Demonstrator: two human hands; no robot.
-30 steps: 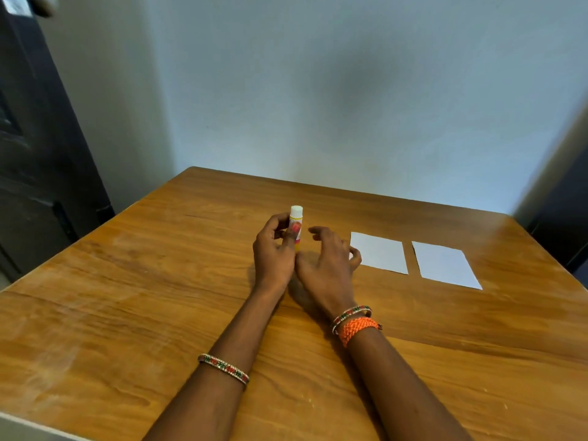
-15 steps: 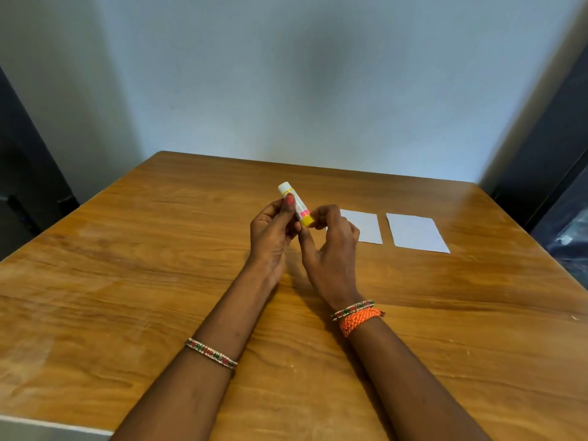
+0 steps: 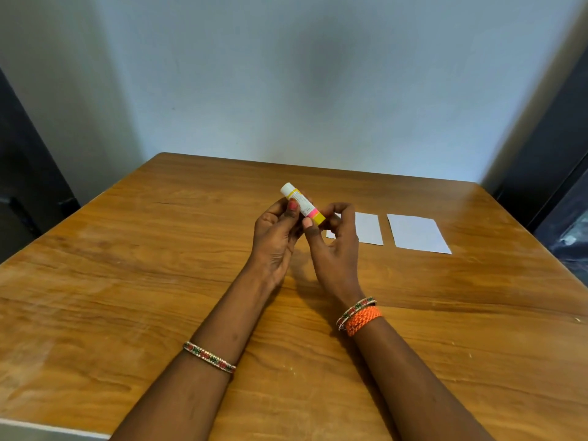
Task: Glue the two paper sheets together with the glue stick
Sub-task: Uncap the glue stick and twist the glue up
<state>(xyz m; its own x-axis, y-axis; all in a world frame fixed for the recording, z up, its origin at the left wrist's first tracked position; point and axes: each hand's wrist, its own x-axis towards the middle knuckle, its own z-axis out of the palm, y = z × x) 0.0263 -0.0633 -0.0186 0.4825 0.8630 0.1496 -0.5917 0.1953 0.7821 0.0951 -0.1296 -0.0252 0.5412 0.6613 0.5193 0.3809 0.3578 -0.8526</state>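
Glue stick [image 3: 303, 203] is gripped tilted above the table [image 3: 127, 281] by left hand [image 3: 275, 240] and right hand [image 3: 334, 246], near both paper sheets [image 3: 416, 233].

This looks like a plain room in a home, though nothing settles it for certain. A wooden table [image 3: 133, 281] with a worn, glossy grain stands pushed up against a bare, pale painted wall [image 3: 302, 84]. Dark door-like panels [image 3: 22, 173] flank the wall on both sides. There is no equipment, shelving or signage of a shop, lab or workshop; only two small white paper sheets [image 3: 416, 233] lie on the tabletop.
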